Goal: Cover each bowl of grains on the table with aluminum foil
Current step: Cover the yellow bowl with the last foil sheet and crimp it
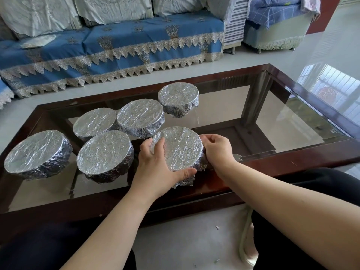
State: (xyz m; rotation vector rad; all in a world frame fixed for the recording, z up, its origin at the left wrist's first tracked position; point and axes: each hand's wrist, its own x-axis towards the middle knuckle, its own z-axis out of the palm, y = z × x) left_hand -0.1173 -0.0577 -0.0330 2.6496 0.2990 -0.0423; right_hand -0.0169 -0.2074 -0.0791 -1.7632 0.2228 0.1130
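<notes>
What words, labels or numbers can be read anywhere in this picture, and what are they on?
None can be read.
The six foil-covered bowls, such as the one held by the left hand and right hand, carry no print.
The sofa cover shows only embroidered patterns.
A red round reflection in the floor is too blurred to read.

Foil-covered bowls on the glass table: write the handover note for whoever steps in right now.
Left hand: grip curled round the near-left edge of the nearest bowl, thumb under the foil skirt.
Right hand: pinching the foil at that bowl's right rim.
The bowl sits at the table's near edge.
Done: the other five bowls are fully foiled.
Left: finish crimping the foil round the nearest bowl, which already has foil over its top. No uncovered bowl is in view.
</notes>
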